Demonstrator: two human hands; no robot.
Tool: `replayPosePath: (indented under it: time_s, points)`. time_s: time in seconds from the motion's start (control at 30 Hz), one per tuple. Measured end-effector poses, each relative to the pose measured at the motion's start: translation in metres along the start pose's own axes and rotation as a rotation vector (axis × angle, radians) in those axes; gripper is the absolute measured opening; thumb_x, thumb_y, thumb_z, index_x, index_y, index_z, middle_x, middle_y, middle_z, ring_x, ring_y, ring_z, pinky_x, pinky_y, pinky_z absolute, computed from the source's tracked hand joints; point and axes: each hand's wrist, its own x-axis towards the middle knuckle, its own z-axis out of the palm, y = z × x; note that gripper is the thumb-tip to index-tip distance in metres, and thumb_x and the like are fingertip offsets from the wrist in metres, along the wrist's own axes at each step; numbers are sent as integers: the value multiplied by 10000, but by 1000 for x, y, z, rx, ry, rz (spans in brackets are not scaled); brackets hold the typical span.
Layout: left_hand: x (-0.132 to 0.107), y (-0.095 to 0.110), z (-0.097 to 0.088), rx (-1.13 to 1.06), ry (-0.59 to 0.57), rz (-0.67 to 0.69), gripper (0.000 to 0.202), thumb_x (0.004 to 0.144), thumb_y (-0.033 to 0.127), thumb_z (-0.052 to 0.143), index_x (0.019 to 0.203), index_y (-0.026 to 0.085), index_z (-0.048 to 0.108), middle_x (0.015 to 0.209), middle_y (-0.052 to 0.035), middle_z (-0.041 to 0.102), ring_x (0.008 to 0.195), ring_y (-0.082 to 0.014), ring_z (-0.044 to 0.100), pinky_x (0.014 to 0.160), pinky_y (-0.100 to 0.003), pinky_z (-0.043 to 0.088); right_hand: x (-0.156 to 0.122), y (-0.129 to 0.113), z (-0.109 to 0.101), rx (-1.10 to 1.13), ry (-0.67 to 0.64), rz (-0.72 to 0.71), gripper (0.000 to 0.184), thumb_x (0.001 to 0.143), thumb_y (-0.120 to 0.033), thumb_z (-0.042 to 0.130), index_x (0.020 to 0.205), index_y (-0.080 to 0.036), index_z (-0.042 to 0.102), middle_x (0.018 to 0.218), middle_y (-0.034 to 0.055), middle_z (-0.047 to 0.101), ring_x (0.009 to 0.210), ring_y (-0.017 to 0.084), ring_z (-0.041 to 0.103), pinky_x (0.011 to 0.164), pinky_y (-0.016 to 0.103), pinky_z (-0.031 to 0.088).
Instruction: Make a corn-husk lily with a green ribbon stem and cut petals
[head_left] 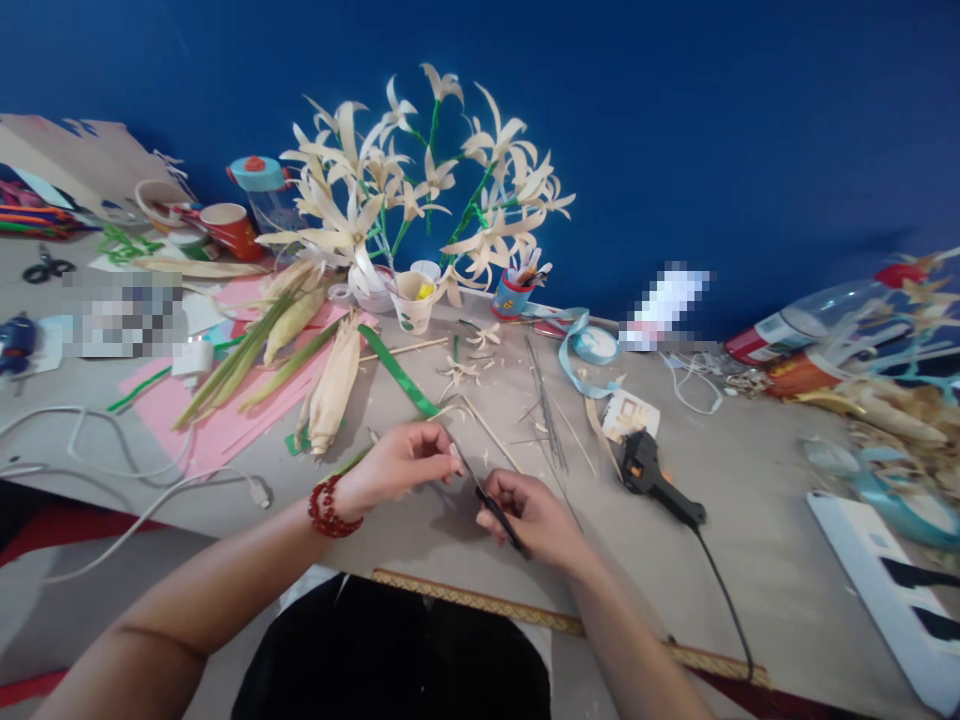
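My left hand [405, 462], wearing a red bead bracelet, is closed in a pinch over the near middle of the table. Something small and pale shows at its fingertips, too small to name. Close by on the right, my right hand [529, 515] wraps its fingers round a slim black-handled blade [510, 528]. Its thin blade slants up and left, past the left fingertips. Just beyond the hands lie a green ribbon [405, 378] and a thin stick [491, 434]. Small cream petal flowers [459, 372] rest farther back.
Cream flowers [360, 215] on green stems rise at the back from a paper cup [412, 305]. Corn husks [335, 385] lie on pink paper [217, 425] at left. To the right are wires [551, 425], blue ribbon [596, 343] and a corded glue gun [656, 480].
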Motion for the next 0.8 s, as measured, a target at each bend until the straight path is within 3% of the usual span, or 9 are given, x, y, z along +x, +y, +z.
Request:
replayPosePath:
  time_s: [0.47,0.8]
  points:
    - [-2,5,-1,20,-12,-37,255,736,344,738,780,127,613,705,-13,639,621,-103,580,568,-203,421,1,5,-2,-16,-23,-14,472,707,-568,734,665,-199,442,492,-74,477,439,69,393,443,188,274]
    - [0,3,-6,49,-109,-43,231,749,337,729,783,129,635,703,-23,656,630,-112,601,572,-206,443,-1,2,-5,23,-76,0,487,664,-550,774,659,-200,436,520,-79,467,452,70,406,445,189,290]
